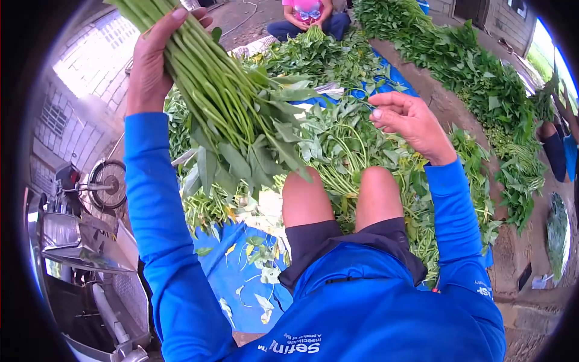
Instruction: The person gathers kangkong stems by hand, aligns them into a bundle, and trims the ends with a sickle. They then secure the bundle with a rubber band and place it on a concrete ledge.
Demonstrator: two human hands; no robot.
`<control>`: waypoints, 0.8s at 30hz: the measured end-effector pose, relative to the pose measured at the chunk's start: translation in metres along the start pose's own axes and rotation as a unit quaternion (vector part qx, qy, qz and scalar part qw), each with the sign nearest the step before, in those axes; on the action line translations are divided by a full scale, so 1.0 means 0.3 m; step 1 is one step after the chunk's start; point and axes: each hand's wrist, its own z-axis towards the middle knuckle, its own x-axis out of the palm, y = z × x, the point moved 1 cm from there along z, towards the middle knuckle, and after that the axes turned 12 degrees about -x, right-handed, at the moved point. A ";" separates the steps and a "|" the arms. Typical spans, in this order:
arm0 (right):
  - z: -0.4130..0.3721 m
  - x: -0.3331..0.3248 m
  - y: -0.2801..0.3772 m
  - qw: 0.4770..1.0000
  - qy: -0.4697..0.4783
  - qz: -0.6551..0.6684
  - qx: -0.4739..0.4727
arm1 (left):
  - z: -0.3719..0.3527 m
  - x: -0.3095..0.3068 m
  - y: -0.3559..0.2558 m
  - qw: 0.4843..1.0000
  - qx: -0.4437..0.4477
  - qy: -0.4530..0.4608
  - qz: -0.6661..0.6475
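A thick bundle of green stems with leaves [211, 84] is raised at the upper left, its leafy ends hanging down toward my knees. My left hand [158, 54] is wrapped round the stems. On the right, my right hand [413, 120] hovers over the leaf pile, its thumb and fingertips close together; whether a thin piece is between them is too small to tell. Loose leafy stems [350, 145] lie heaped in front of and around my knees.
A blue sheet [223, 259] with scattered leaves lies at lower left. Another person [307, 15] sits beyond the pile, holding greens. A long row of greens [470, 78] runs along the right. A motorcycle wheel [110, 184] and metal parts stand at left.
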 end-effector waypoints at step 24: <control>0.351 0.264 0.545 0.907 -0.137 -0.187 -0.352 | 0.061 0.513 -0.240 0.964 0.259 0.051 -0.028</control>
